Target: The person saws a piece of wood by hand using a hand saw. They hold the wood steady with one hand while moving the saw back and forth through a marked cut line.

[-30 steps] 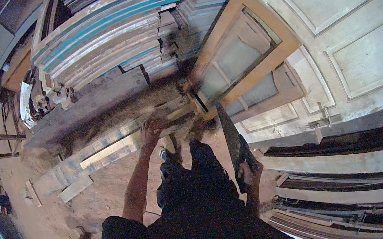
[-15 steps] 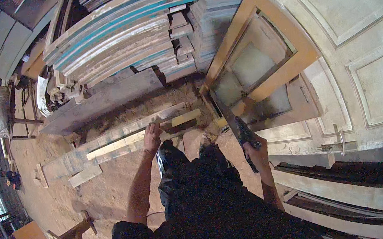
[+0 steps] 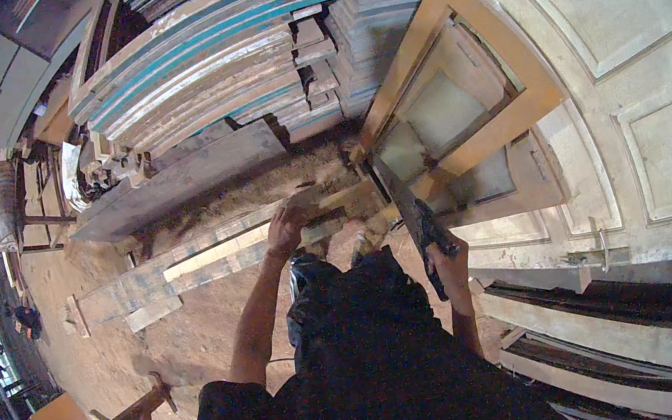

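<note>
My right hand [image 3: 450, 261] is closed around the dark handle of a handsaw [image 3: 407, 206]. Its blade points forward, the far end close to the right end of a pale wooden strip [image 3: 216, 252]. Farther left, my left hand [image 3: 285, 228] grips that strip, fingers over its top. The strip lies along a longer, worn plank [image 3: 117, 288] low over the dirt floor. Whether the saw's teeth touch the wood cannot be made out.
Ahead rises a tall stack of old boards [image 3: 195, 79], with a grey plank [image 3: 184, 180] before it. At right lean an orange-brown wooden frame [image 3: 499, 138] and a white panelled door [image 3: 626, 1]. A short board [image 3: 154, 313] and a low wooden stand [image 3: 136, 414] are to the left.
The strip has shifted a little to the right, and my left hand has moved right with it. The saw stays in my right hand, slightly changed in position.
</note>
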Available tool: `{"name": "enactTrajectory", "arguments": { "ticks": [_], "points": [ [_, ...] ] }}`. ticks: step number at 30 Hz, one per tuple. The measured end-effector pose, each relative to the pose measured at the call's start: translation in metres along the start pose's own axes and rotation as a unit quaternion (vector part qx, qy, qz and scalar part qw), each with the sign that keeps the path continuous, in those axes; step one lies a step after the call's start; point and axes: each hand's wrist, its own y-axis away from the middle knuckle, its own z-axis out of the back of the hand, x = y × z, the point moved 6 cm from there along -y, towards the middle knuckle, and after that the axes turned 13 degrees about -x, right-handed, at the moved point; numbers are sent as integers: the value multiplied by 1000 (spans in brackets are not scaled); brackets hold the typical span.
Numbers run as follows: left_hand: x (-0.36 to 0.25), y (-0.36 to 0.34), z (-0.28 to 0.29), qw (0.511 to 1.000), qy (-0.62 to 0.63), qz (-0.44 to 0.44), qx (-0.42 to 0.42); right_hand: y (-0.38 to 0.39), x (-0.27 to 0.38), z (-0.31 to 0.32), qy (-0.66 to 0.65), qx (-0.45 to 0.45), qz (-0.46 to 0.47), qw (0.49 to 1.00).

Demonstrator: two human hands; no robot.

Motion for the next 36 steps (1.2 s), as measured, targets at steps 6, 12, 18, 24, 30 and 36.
{"name": "enactTrajectory", "arguments": {
  "ticks": [6,12,18,24,30,36],
  "points": [
    [-33,-38,29,996,22,78,-41,-3,3,4,33,-18,-19,999],
    [-42,-61,-6,995,83,61,17,1,17,0,18,-47,2,999],
    [-11,-3,-19,1000,1,7,7,-12,5,-11,3,-19,10,1000],
    [-2,17,71,993,62,85,-49,-13,0,-5,-48,-36,11,998],
    [42,50,90,994,-107,37,-7,-20,-9,-3,-26,-9,-6,1000],
    [56,54,83,997,-80,0,-15,-21,-7,4,-18,-24,-11,999]
  ]
}}
